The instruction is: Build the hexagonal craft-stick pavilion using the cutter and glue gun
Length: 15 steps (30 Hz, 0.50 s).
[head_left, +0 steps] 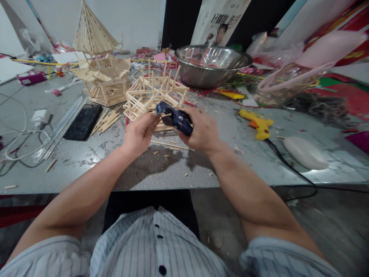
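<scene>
My right hand [201,130] is closed round dark blue cutting pliers [174,116], whose jaws point left. My left hand [140,132] pinches a thin wooden stick [165,115] and holds its end at the plier jaws. Both hands hover above the grey table [161,169], just in front of an unfinished frame of wooden sticks [152,94]. A long loose stick [170,145] lies on the table under my hands, with small cut-off bits around it.
A finished stick pagoda [98,61] stands at the back left, with a black phone [83,121] and a bundle of sticks [106,120] beside it. A steel bowl [211,65] sits behind. A yellow glue gun [258,125] and its cable lie to the right. White charger cables [25,138] are at the left.
</scene>
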Each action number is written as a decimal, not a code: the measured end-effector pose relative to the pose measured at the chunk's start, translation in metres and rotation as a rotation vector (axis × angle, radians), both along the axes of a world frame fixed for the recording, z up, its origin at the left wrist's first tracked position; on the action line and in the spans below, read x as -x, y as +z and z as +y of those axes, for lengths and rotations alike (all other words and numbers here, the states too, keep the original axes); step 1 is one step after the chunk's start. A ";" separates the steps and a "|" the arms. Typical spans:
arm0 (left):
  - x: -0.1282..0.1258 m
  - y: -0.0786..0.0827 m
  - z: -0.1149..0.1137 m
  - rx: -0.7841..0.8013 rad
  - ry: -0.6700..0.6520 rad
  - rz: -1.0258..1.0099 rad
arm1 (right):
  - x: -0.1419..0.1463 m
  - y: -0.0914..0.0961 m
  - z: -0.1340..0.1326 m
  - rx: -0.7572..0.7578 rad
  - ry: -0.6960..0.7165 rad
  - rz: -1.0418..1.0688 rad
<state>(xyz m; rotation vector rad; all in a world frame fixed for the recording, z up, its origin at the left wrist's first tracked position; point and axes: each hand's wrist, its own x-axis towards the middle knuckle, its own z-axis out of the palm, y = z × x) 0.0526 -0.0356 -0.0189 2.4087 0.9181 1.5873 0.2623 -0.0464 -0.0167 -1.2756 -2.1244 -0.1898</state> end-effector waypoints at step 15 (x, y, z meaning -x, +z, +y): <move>0.000 -0.002 0.003 -0.144 0.026 0.021 | 0.000 -0.006 0.003 -0.080 -0.020 -0.003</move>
